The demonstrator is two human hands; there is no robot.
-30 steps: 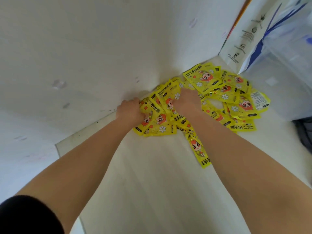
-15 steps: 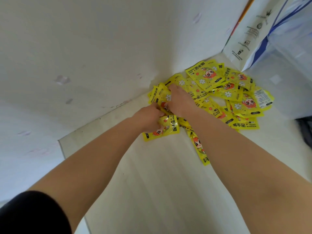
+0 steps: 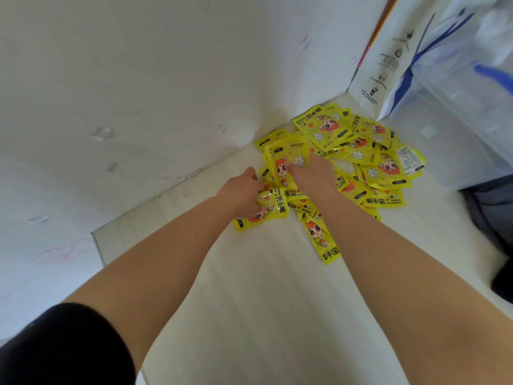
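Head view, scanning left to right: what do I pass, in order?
Black sleeve → left hand → right hand → paper bag → clear bin. Both hands grip packets at the left end of the yellow pile.

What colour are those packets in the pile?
The packets are bright yellow with an orange-haired cartoon figure, head view.

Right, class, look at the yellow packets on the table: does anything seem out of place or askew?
Yes. The yellow packets lie in a jumbled, overlapping heap, facing all ways. One stray packet juts from the heap toward the person, and the left hand grips a crumpled packet.
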